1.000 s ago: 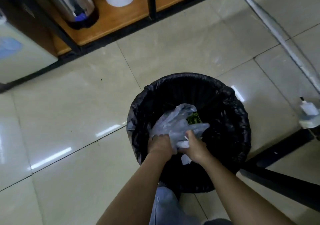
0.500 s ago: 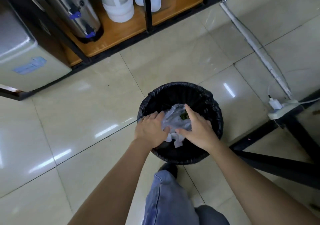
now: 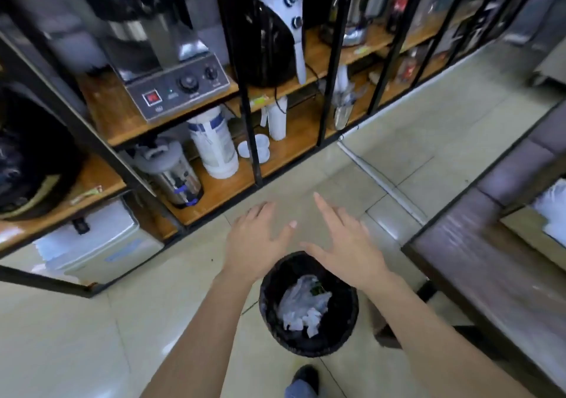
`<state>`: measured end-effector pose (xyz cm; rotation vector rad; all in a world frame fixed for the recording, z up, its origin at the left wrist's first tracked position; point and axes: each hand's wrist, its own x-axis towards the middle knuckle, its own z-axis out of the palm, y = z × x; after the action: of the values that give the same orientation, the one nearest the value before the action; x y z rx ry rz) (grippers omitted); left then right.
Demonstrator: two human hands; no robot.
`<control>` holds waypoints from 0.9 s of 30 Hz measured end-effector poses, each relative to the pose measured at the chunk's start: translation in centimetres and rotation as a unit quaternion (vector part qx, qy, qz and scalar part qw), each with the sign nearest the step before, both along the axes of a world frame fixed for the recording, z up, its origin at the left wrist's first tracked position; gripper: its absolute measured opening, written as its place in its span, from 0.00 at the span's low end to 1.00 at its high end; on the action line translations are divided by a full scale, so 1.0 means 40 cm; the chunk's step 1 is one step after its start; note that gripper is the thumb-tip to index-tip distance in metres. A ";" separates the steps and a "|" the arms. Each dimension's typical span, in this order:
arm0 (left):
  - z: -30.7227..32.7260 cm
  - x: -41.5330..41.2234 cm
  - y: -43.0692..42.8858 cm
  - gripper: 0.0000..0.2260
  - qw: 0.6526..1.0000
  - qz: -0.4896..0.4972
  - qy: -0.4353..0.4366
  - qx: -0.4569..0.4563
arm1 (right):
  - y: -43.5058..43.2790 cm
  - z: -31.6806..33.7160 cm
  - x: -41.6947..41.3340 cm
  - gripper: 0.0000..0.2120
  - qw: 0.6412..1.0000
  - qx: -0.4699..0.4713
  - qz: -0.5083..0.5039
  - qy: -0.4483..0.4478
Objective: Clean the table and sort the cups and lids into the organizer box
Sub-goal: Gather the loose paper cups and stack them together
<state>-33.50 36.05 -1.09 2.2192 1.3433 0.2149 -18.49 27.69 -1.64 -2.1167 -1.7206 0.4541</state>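
1. Black-lined waste bin stands on the tiled floor, a crumpled clear plastic bag and scraps of white paper lying inside it; the rubbish part of the clean-up looks done.
2. Both hands hover above the bin's far rim, apart from it and from each other: the left hand is spread flat and empty, the right hand likewise splayed wide, holding nothing.
3. Dark-framed table runs right of the bin, cut off by the picture's edge and smeared by motion blur; whether its top is cleared cannot be told.
4. Wooden shelving beyond the bin carries appliances, a steel urn, a tall sleeve of white cups and a few small white lids, blurred and partly behind the black uprights.
5. No organizer box is in view, so the sorting of cups and lids appears still to do.
6. Something white at the far right beyond the table is too blurred to name.
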 end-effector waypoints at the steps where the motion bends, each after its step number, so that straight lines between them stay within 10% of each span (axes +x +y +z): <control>1: 0.044 0.012 0.008 0.36 1.000 -0.008 -0.005 0.022 | -0.002 0.045 0.013 0.39 1.000 0.015 -0.007 -0.015; 27: 0.454 0.868 -0.521 0.26 0.895 -0.403 -0.176 0.071 | -0.753 0.473 0.645 0.40 0.871 0.129 -0.445 -0.163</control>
<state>1.23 15.19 17.09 2.4980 0.1635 0.3827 7.30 -2.42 17.29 -2.5542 -0.6831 -0.3952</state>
